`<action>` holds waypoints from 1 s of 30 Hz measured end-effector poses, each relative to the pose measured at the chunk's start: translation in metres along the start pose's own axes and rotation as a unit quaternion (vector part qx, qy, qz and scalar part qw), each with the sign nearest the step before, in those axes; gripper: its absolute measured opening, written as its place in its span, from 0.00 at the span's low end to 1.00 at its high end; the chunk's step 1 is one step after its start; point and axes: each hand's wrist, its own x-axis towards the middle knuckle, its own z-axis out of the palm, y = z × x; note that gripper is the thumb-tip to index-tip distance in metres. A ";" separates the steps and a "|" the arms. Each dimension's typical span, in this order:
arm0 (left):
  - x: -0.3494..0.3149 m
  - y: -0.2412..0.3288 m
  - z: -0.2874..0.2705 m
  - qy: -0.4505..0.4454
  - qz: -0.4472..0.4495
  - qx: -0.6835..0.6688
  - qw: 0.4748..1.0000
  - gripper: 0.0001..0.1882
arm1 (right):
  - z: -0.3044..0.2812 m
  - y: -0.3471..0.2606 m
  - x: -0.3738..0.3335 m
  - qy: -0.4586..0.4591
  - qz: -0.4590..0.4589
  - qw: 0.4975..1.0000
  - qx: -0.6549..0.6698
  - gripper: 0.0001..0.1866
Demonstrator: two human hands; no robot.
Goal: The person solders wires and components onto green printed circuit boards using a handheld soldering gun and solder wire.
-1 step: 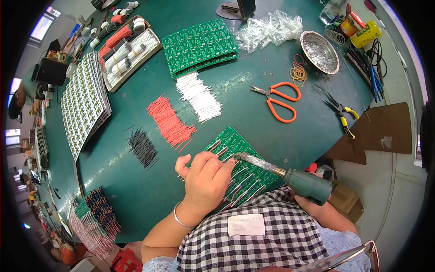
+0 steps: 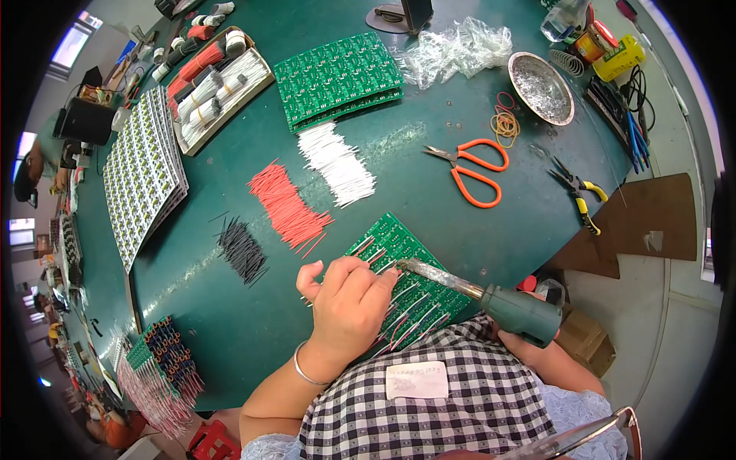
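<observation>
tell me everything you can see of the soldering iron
The soldering iron has a thick dark green handle and a silvery, stained-looking metal barrel ending in a darkened tip. It slants over the green circuit board, tip beside the left hand; contact there is unclear. The right hand grips its handle.

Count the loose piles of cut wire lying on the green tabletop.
3: the black wire pile leftmost, the red wire pile in the middle, the white wire pile at right, nearest the green circuit board stack.

The left hand bends forward, its fingers curled, while the right hand sits lower, partly hidden.
</observation>
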 end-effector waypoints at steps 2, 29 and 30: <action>0.000 0.000 0.000 -0.001 -0.001 0.000 1.000 0.08 | 0.001 0.001 -0.001 0.003 0.016 1.000 0.015 0.15; -0.007 0.000 -0.029 -0.029 -0.032 0.071 0.997 0.06 | -0.012 0.042 -0.024 0.048 0.000 0.967 0.251 0.24; -0.008 -0.001 -0.033 -0.026 -0.055 0.078 0.995 0.06 | -0.011 0.042 -0.025 0.083 0.013 0.957 0.278 0.24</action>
